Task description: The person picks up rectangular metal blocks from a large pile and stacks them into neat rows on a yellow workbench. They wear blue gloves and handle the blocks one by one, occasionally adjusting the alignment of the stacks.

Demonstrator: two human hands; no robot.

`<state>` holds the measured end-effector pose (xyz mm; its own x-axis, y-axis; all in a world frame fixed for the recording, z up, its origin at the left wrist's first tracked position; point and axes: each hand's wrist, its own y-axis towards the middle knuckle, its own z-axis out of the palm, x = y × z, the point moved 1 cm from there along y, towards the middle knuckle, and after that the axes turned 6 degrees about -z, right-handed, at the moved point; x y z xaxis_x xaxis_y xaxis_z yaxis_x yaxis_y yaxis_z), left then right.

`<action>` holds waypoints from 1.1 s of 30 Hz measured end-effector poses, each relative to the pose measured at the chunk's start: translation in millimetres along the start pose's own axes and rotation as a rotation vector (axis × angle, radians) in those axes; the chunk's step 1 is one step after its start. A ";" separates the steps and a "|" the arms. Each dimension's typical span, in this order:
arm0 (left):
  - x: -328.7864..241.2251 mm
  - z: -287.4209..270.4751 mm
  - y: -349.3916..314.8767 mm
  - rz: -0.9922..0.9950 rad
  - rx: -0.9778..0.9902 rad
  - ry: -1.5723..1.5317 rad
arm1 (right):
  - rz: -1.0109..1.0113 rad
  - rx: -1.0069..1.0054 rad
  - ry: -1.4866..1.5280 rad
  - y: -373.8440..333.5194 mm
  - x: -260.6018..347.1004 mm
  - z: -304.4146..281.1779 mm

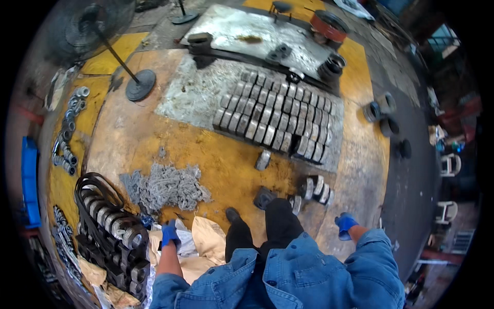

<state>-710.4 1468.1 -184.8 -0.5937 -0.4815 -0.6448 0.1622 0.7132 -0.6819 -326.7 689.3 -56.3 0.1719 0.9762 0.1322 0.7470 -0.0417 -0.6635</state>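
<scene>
While hands (170, 233) (346, 226) hang apart, grip unclear, tan sacking (210, 236) left, lone block (263, 160), block rows (282, 119) ahead.

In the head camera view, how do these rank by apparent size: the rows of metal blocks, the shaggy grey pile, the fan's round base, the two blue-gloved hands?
1. Rows of metal blocks
2. Shaggy grey pile
3. Fan's round base
4. Left hand and right hand: too alike to rank against each other.
</scene>
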 end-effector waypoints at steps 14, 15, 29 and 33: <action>-158.3 263.4 -16.8 -0.066 0.462 0.287 | 0.125 0.191 0.002 -123.9 -81.9 135.5; -163.5 280.9 -24.9 -0.056 0.464 0.328 | 0.224 0.127 0.161 -125.3 -82.6 148.4; -99.5 510.2 -186.0 -0.293 0.991 0.283 | 0.007 -0.052 0.446 38.3 1.3 167.3; -60.7 555.3 -141.7 -0.450 0.860 0.290 | 0.077 0.008 0.783 123.7 59.4 173.7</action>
<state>-259.7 1113.4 -240.8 -0.8893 -0.3915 -0.2363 0.3215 -0.1678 -0.9319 -335.6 779.1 -258.4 0.6278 0.5361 0.5643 0.7106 -0.0990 -0.6966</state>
